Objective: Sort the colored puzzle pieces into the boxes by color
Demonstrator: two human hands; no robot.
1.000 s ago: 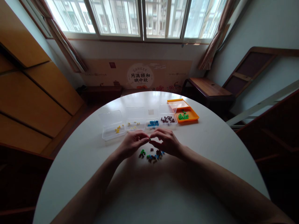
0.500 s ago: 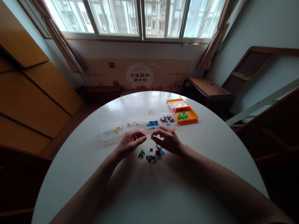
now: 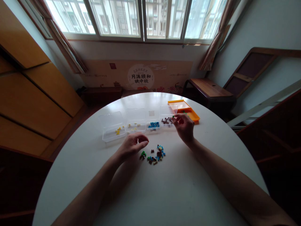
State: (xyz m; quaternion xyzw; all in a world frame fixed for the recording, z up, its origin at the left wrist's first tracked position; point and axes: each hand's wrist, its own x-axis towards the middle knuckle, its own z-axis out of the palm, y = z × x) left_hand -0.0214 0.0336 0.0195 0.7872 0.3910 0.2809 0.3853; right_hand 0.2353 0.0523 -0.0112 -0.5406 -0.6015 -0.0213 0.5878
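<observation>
My right hand (image 3: 184,127) pinches a small green building brick (image 3: 173,116) between thumb and fingertips, over the clear box of dark brown bricks (image 3: 167,121) and in front of the orange box (image 3: 194,117). Its fingers hide most of the green pieces (image 3: 185,112) in the orange box. Loosely curled above the table, my left hand (image 3: 134,145) shows a gap between thumb and fingers, with nothing visible in it. Just to its right lies a loose pile of mixed blue, brown and tan bricks (image 3: 160,153). A small green and brown cluster (image 3: 142,155) sits beside that pile.
Clear lidded boxes stand open in a row: one with yellow bricks (image 3: 118,130), one with pale yellow pieces (image 3: 134,128), one with blue bricks (image 3: 154,125). They rest on a round white table (image 3: 150,194). A wooden stool (image 3: 210,87) stands beyond its far right edge.
My right hand has moved right and away from me, carrying the green brick from above the pile to the boxes. My left hand has stayed nearly in place.
</observation>
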